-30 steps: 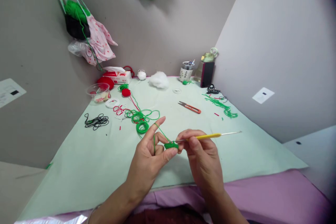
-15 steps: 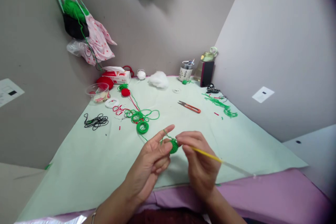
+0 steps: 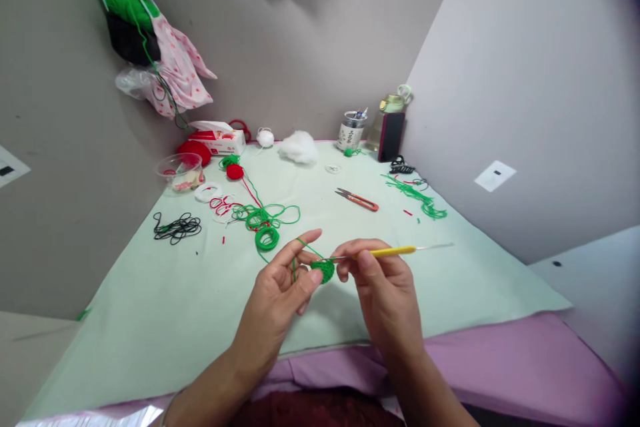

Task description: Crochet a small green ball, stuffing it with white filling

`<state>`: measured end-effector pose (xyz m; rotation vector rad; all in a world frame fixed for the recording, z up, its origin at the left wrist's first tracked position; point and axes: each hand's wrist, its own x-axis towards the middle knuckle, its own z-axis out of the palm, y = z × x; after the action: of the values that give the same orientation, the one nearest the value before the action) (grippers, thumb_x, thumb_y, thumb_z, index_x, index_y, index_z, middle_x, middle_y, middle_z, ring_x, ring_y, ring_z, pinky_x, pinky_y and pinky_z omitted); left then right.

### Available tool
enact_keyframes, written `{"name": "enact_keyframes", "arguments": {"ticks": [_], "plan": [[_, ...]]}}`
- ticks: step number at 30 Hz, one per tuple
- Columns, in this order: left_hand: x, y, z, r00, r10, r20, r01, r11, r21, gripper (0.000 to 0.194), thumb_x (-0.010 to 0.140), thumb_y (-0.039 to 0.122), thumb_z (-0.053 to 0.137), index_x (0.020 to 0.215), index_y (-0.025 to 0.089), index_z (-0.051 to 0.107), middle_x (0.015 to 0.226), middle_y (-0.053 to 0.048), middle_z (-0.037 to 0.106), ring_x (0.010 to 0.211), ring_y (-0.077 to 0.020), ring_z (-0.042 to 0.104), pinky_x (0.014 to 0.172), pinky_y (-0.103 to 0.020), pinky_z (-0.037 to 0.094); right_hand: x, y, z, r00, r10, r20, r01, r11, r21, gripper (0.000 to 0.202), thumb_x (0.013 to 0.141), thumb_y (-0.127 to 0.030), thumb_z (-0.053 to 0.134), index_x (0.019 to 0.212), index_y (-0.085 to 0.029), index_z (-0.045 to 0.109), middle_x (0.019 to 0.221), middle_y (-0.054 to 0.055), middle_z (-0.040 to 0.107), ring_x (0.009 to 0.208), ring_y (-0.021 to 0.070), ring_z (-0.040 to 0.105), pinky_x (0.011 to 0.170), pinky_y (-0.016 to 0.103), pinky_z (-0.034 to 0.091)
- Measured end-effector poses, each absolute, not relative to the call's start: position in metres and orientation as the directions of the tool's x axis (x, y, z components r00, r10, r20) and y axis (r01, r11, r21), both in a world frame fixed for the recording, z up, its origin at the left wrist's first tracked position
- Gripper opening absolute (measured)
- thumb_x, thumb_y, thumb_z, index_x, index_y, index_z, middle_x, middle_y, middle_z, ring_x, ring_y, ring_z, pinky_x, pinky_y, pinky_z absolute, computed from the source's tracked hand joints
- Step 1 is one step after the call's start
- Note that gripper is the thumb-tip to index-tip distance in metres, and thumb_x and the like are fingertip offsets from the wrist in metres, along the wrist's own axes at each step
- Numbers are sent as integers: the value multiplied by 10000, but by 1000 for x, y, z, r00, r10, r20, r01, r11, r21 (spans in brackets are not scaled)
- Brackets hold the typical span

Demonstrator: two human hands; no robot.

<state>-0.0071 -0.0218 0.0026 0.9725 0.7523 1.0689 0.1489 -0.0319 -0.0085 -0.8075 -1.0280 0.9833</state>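
Observation:
Between the thumb and fingers of my left hand (image 3: 283, 287) is a small rounded green crochet piece (image 3: 324, 271). Green yarn runs over my raised left index finger down to the piece. My right hand (image 3: 385, 287) grips a crochet hook (image 3: 395, 251) with a yellow handle, held nearly level. Its thin metal tip reaches the top edge of the green piece; whether it is through a stitch is too small to tell. A coil of green yarn (image 3: 267, 238) lies on the table just beyond my left hand.
Orange thread snips (image 3: 357, 199) lie beyond my hands. Black cord (image 3: 177, 228) and a red yarn ball (image 3: 235, 172) are at the left, green yarn scraps (image 3: 417, 195) at the right. White stuffing (image 3: 299, 147), a pen cup (image 3: 351, 131) and a phone (image 3: 391, 137) stand along the back.
The crochet hook has swung from slanting down to the right to nearly level, and my right hand has turned with it. The view has shifted slightly.

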Motion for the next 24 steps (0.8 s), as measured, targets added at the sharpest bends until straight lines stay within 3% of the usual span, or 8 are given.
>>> {"name": "enact_keyframes", "arguments": {"ticks": [3,7,12,15,17,20,22,24], "plan": [[-8,-22,1,318,947,-39,-363,159,918,422,905,347,791,1318,330,703,920,36,586,634,-47,402,577,-181,337,151,-29,-6,176,947,269,-351,316,-881,186,992,-363,679,886,-251,782,859,9,736,671,113,614,653,261,508],[-9,-23,1,294,956,-24,-342,129,931,413,918,350,775,1323,323,700,900,34,581,664,-65,404,628,-188,362,152,-30,-5,158,943,293,-321,330,-888,207,1020,-352,633,891,-250,759,863,4,733,693,120,628,675,268,520],[-10,-24,8,219,975,-30,-250,86,965,396,886,302,799,1277,312,734,898,26,605,687,-82,448,703,-205,421,154,-38,-2,148,863,483,-11,490,-872,204,1051,-242,560,978,-263,749,913,19,737,755,145,648,714,302,542],[-7,-27,10,128,992,4,-177,18,984,361,866,255,807,1222,297,764,868,22,610,678,-90,463,722,-218,444,153,-44,-3,46,747,664,280,628,-726,238,1019,-115,553,1075,-267,728,941,37,744,850,174,686,755,327,563],[-4,-29,9,81,996,23,-185,-8,983,393,845,244,826,1231,288,759,868,20,617,663,-84,458,712,-212,450,152,-47,-8,-57,647,760,471,689,-551,302,980,-69,582,1156,-271,723,980,62,745,897,198,700,758,341,579],[-3,-28,10,194,979,-71,-341,135,930,549,814,268,859,1338,271,696,853,30,603,592,-54,402,576,-177,389,150,-48,-17,-123,540,833,626,694,-357,381,951,-71,628,1240,-296,736,1051,90,741,937,225,704,747,354,589],[-5,-24,12,339,928,-157,-436,303,847,612,800,271,869,1375,236,663,808,51,566,507,-19,294,472,-168,262,150,-47,-17,-31,560,828,566,693,-447,365,964,-86,620,1222,-310,747,1019,77,742,922,225,704,742,360,583],[-9,-20,14,395,899,-186,-489,378,786,573,801,250,863,1342,200,680,783,66,534,469,6,187,445,-179,170,151,-44,-13,140,649,747,370,666,-648,292,995,-112,590,1135,-302,761,917,49,730,828,202,685,704,348,562]]}}
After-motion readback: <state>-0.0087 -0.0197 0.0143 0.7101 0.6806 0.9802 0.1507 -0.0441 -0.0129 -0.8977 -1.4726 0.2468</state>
